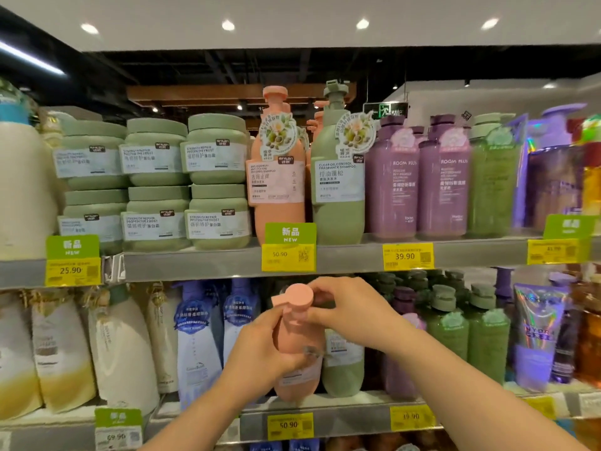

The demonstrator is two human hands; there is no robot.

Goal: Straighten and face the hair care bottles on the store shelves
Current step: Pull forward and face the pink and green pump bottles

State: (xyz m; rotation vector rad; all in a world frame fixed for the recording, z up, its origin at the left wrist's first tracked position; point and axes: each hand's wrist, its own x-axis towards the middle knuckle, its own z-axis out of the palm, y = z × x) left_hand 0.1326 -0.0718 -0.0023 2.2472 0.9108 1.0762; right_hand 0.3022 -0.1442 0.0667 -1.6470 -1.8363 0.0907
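Note:
A salmon-pink pump bottle (297, 340) stands on the lower shelf (351, 418), in front of me. My left hand (260, 349) grips its body from the left, fingers curled round it. My right hand (344, 307) pinches the round pink pump head (298, 297) from the right. A green bottle (343, 362) stands right beside it, partly hidden by my right wrist. On the upper shelf (351, 255) a matching pink bottle (278, 167) and a green shampoo bottle (338, 170) face forward.
Green jars (156, 183) are stacked two high at the upper left. Purple bottles (419, 177) stand upper right. White and blue refill pouches (195, 336) fill the lower left, green and purple pump bottles (468, 327) the lower right. Yellow price tags (288, 257) line the shelf edges.

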